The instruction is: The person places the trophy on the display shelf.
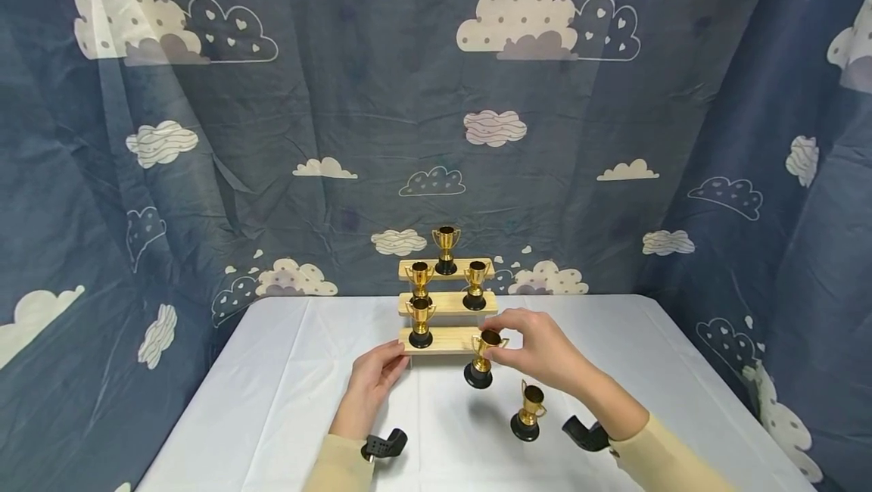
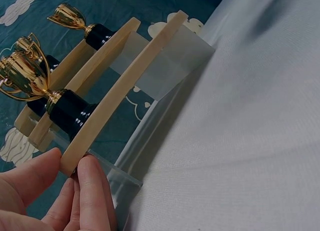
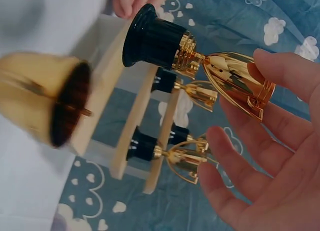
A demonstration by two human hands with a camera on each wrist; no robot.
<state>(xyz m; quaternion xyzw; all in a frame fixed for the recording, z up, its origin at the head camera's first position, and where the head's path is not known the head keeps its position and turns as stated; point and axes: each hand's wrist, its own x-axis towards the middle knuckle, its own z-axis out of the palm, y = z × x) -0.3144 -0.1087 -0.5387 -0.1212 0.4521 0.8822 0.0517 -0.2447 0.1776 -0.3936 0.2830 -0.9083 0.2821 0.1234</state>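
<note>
My right hand pinches a small gold trophy cup by its bowl, thumb and fingertips at the rim. The cup's black base hangs in front of the right end of the lowest shelf. In the right wrist view this trophy is held between thumb and index finger. My left hand grips the left end of a three-tier wooden display stand, with the thumb over the bottom shelf's edge and fingers beneath, as the left wrist view shows. One trophy stands on the left of that bottom shelf, near this hand.
Two trophies, one left and one right, occupy the middle shelf. A single trophy stands on the top shelf. Another trophy is upright on the white-covered table, below my right wrist. A cloud-patterned curtain hangs behind.
</note>
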